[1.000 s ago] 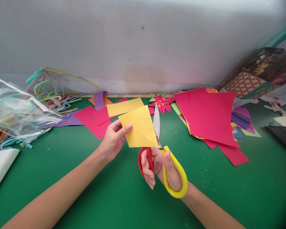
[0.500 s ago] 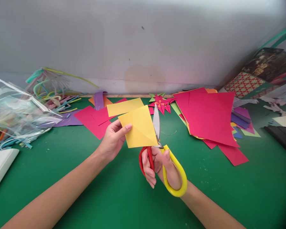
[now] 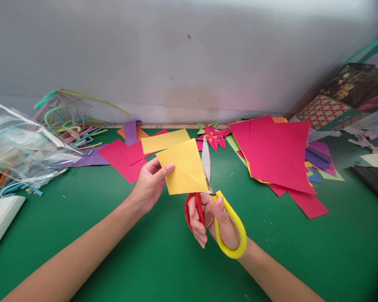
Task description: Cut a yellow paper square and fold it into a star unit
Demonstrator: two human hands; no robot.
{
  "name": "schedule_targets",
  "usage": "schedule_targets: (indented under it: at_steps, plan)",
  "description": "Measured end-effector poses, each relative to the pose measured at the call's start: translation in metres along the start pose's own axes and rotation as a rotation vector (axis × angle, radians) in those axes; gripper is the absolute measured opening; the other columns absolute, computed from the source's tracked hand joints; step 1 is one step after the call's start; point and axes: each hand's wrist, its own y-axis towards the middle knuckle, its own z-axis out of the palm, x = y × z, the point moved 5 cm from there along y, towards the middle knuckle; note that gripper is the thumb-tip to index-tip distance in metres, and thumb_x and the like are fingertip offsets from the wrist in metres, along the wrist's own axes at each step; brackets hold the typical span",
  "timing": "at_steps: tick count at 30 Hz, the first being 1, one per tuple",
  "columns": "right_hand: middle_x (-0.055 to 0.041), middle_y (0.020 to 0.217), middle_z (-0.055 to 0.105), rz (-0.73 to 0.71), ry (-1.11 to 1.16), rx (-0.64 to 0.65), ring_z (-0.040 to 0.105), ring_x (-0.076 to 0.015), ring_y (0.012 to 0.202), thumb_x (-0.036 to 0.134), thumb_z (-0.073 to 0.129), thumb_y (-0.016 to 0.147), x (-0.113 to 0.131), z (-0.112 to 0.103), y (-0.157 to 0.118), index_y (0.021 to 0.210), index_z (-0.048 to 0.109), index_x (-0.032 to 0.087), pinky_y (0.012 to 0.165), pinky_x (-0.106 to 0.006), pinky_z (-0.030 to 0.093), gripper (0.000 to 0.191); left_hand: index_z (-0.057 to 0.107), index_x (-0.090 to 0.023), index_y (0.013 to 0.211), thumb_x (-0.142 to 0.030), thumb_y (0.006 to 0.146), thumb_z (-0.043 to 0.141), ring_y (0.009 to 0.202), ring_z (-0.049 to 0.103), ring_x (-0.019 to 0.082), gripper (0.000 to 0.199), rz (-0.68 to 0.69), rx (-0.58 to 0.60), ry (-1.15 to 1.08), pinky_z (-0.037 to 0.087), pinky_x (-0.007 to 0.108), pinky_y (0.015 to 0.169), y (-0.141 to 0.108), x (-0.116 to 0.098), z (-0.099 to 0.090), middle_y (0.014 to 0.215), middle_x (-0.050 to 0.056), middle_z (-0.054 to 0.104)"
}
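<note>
A creased, roughly square sheet of yellow paper (image 3: 187, 170) is pinched at its left edge by my left hand (image 3: 151, 182), thumb on top. My right hand (image 3: 212, 220) is closed in the handles of a pair of scissors (image 3: 231, 235), one loop red and the other yellow. One blade stands upright along the paper's right edge; the other blade seems hidden behind the sheet. Just behind the square lies a yellow paper strip (image 3: 164, 141). Beyond the scissors sit folded red paper stars (image 3: 211, 136) with a green one by them.
On the right is a stack of red sheets (image 3: 274, 151), with a black flat object (image 3: 371, 184) farther right. Red paper pieces (image 3: 118, 159) lie left. A clear plastic bag (image 3: 25, 138) and pipe cleaners (image 3: 66, 117) fill the far left. A wall (image 3: 145, 54) closes the back.
The scissors have shifted very slightly, the upright blade now closer against the paper's right edge and the handles a touch nearer together. The left hand and paper look almost still.
</note>
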Motion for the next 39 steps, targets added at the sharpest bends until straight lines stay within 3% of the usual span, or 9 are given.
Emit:
schedule_targets:
  at_steps: [39]
  plan:
    - [0.0068,0.054,0.046,0.02,0.031,-0.062,0.039,-0.008,0.035,0.078,0.038,0.096,-0.0033,-0.0029,0.0006,0.088,0.054,0.02,0.034,-0.02,0.042,0.061,0.074,-0.021,0.114,-0.035,0.086,0.08,0.113,0.073,0.029,0.032,0.009,-0.031,-0.009,0.059,0.04,0.099,0.0006,0.0033,-0.0004,0.124,0.01,0.076]
